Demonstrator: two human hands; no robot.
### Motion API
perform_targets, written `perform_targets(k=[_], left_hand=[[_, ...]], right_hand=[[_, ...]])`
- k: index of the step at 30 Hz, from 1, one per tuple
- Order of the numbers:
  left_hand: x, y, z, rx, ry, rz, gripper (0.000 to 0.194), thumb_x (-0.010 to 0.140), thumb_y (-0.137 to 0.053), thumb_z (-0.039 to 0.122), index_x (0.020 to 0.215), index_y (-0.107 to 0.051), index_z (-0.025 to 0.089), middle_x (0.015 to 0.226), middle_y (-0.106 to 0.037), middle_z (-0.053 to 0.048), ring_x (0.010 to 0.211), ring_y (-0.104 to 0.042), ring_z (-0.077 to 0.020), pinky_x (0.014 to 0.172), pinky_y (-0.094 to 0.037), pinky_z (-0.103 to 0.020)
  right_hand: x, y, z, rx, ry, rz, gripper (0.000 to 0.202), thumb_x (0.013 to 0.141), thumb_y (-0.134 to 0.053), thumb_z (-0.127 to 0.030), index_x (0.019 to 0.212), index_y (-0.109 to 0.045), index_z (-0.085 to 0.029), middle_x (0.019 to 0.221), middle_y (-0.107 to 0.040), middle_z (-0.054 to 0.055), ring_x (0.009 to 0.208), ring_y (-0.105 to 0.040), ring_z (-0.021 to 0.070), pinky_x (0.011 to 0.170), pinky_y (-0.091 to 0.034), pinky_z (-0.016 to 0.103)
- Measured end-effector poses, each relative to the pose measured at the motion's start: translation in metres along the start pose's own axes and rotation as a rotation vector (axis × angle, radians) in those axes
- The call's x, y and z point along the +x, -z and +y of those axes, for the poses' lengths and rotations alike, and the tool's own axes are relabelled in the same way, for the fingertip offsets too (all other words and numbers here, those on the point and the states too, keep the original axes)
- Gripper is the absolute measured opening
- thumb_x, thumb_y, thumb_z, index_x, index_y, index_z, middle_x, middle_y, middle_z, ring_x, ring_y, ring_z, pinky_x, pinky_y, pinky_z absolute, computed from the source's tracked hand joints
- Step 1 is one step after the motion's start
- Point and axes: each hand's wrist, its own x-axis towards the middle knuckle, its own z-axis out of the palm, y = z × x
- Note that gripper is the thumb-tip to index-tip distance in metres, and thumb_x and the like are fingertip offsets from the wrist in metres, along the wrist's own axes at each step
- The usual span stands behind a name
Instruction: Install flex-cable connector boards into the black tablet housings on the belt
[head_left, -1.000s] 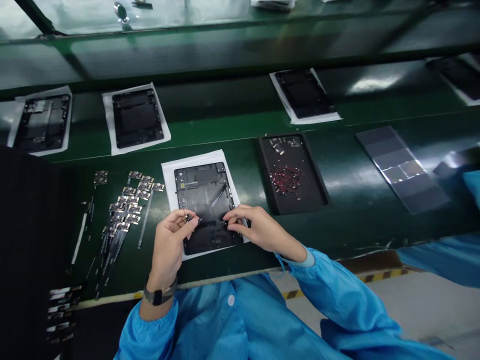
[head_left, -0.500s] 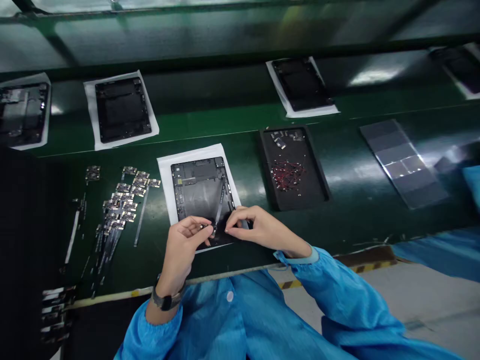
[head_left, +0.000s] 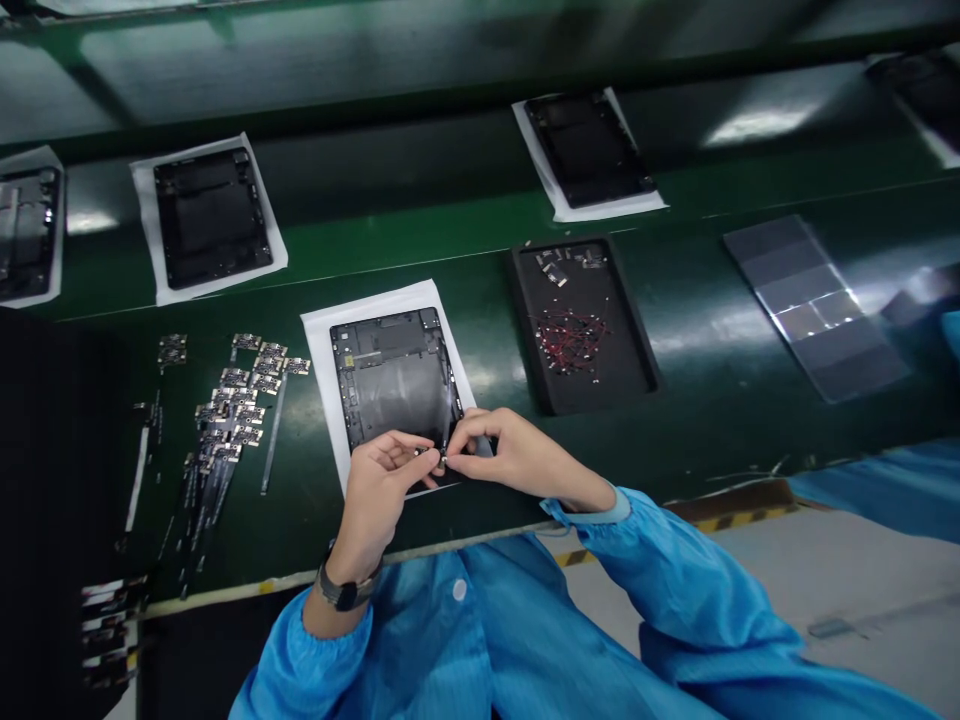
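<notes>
A black tablet housing lies on a white sheet in front of me. Over its lower edge, my left hand pinches a small circuit board between thumb and forefinger; a flat strip runs up from it across the housing. My right hand is just to the right, its thumb and forefinger closed at the board's right end. Whether the right fingertips grip the board or another tiny part is too small to tell.
Small boards with strips lie spread at the left. A black tray with red wires and small parts stands at the right. Beyond are more housings on sheets. Clear plastic sheets lie farther right.
My left hand has moved right with the small board, and the fingertips of both hands have come together. The strip has shifted toward the housing's right side. The camera view has shifted slightly.
</notes>
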Motion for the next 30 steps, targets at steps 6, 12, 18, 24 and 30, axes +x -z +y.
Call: perform_targets(k=[6, 12, 18, 24, 30], left_hand=[[0.001, 0.001, 0.0, 0.012, 0.007, 0.004, 0.022, 0.063, -0.082, 0.024, 0.077, -0.072, 0.011, 0.061, -0.071, -0.005, 0.053, -0.064, -0.013, 0.055, -0.053, -0.023], [0.0, 0.0, 0.0, 0.054, -0.004, 0.025, 0.02, 0.063, -0.082, 0.024, 0.075, -0.071, 0.012, 0.06, -0.071, -0.005, 0.052, -0.064, -0.0128, 0.055, -0.053, -0.022], [-0.004, -0.001, -0.005, 0.085, -0.038, 0.092, 0.02, 0.066, -0.082, 0.025, 0.076, -0.071, 0.013, 0.058, -0.07, -0.003, 0.053, -0.065, -0.0133, 0.057, -0.055, -0.023], [-0.007, -0.001, -0.01, 0.12, -0.077, 0.154, 0.019, 0.066, -0.082, 0.026, 0.076, -0.071, 0.013, 0.061, -0.071, -0.003, 0.056, -0.067, -0.014, 0.057, -0.056, -0.023], [-0.006, 0.001, -0.005, 0.073, -0.005, 0.066, 0.022, 0.064, -0.083, 0.027, 0.074, -0.071, 0.013, 0.06, -0.072, -0.005, 0.054, -0.067, -0.0149, 0.058, -0.057, -0.025]], right_hand=[[0.002, 0.001, -0.002, -0.003, 0.006, -0.026, 0.01, 0.081, -0.067, -0.018, 0.076, -0.075, -0.017, 0.072, -0.069, 0.002, 0.075, -0.057, 0.0155, 0.07, -0.043, 0.027], [0.002, 0.0, 0.0, -0.016, -0.018, -0.017, 0.01, 0.081, -0.067, -0.016, 0.075, -0.076, -0.017, 0.071, -0.069, 0.001, 0.074, -0.058, 0.0149, 0.069, -0.043, 0.027], [-0.001, -0.006, 0.002, -0.01, -0.043, 0.05, 0.011, 0.082, -0.066, -0.016, 0.076, -0.076, -0.018, 0.071, -0.066, 0.002, 0.074, -0.058, 0.0153, 0.068, -0.044, 0.027], [-0.003, -0.012, 0.004, -0.026, -0.038, 0.097, 0.012, 0.082, -0.067, -0.014, 0.075, -0.075, -0.019, 0.073, -0.067, 0.002, 0.076, -0.059, 0.0158, 0.069, -0.044, 0.027], [-0.004, -0.008, 0.004, -0.009, -0.032, 0.052, 0.009, 0.083, -0.07, -0.017, 0.077, -0.075, -0.02, 0.075, -0.066, 0.002, 0.079, -0.059, 0.0168, 0.073, -0.045, 0.029]])
